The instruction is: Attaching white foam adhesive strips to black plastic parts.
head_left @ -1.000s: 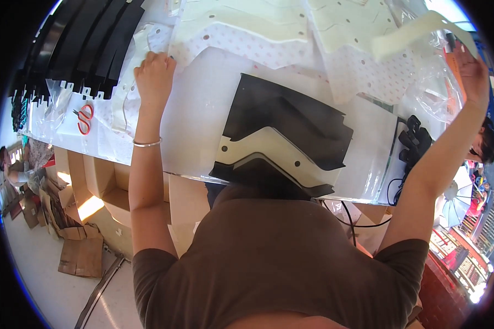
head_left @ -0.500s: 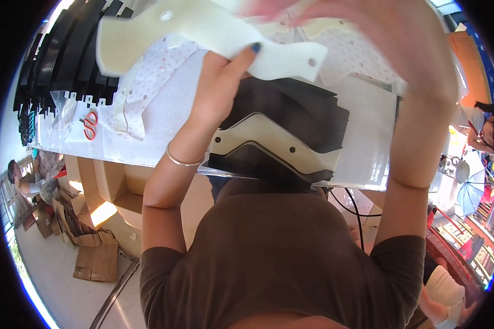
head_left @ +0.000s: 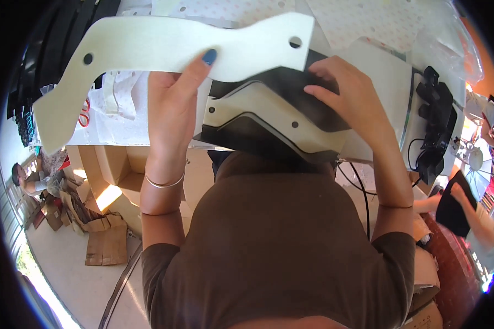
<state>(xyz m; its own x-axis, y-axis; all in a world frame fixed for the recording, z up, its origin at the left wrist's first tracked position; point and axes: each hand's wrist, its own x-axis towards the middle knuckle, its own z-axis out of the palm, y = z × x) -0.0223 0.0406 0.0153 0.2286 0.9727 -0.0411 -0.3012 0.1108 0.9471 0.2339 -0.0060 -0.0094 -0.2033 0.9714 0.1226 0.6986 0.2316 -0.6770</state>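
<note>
A long, wavy cream foam-like strip with a round hole near each end is raised over the table. My left hand is closed on its middle, thumb on the front face and fingers behind. Past the strip's right end, my right hand has its thumb and fingers apart with nothing visible in them. The fingertips are over a black shaped part lying on the table. On that part lies a second cream strip of like shape, with dark holes.
Stacked black parts stand at the far left, with red-handled scissors near them. Dotted backing sheets cover the far side. Black objects with a cable lie at the right. Cardboard boxes sit below left; other people are nearby.
The held strip has come nearer and swung left, filling more of the view. My right hand has come down from the far side to beside the black part.
</note>
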